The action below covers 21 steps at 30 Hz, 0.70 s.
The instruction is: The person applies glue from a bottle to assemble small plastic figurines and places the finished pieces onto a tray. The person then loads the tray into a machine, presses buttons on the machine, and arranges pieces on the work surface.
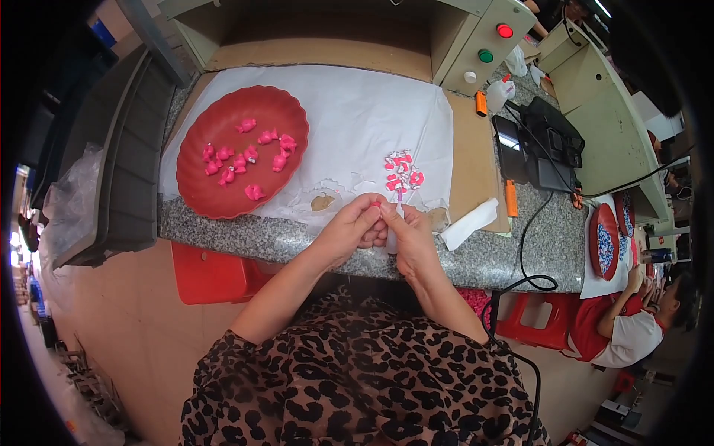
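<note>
My left hand (352, 229) and my right hand (410, 239) meet at the table's front edge. Between their fingertips is a small pink piece (377, 205), mostly covered by the fingers. A slim translucent tool with a purple tip (400, 198) rests in my right hand, pointing away from me. Just beyond lies a cluster of small pink and white pieces (402, 171) on white paper (349, 111). To the left, a red scalloped plate (195, 182) holds several pink figures (239, 162).
A grey crate (123, 156) stands at the left. On the right are orange lighters (511, 198), a rolled white paper (470, 224), a black bag (552, 130) and a black cable (523, 256). Another person (621, 320) sits far right, near a plate of blue pieces (604, 249).
</note>
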### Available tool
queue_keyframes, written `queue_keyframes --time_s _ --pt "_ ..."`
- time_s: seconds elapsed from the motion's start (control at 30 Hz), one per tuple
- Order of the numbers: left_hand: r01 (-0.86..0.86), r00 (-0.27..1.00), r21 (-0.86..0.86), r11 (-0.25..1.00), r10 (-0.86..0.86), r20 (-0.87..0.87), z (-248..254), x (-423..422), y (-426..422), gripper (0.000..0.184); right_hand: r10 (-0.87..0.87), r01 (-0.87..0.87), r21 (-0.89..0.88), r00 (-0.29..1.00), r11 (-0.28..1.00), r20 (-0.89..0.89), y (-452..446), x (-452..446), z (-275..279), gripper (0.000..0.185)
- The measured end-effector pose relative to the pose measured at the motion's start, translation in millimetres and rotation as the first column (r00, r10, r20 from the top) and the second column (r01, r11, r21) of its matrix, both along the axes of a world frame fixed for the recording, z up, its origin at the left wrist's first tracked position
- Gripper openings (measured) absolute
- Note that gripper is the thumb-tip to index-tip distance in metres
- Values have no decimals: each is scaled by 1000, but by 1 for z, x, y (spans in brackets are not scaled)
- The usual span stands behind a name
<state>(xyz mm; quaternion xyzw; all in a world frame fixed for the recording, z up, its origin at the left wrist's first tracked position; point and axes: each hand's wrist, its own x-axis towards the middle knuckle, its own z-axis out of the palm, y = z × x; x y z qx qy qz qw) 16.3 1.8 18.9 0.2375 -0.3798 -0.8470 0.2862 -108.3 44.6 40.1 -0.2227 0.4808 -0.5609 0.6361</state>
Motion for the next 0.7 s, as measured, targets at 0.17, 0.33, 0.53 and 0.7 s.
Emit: queue_keyframes --time_s 0.17,0.33,0.53,0.7 --pt "-54 999 48 997 54 -4 7 -1 4 25 25 -25 19 999 999 45 0 0 -2 24" --pt "-46 999 -4 999 46 14 4 -3 1 24 21 -22 23 999 999 34 -2 1 -2 24" --pt "-65 998 14 998 65 23 2 -3 1 22 40 -40 22 999 999 14 -2 0 -3 22" --pt "-67 997 26 997 66 38 4 -2 1 21 47 -47 38 999 998 10 -3 0 2 21"
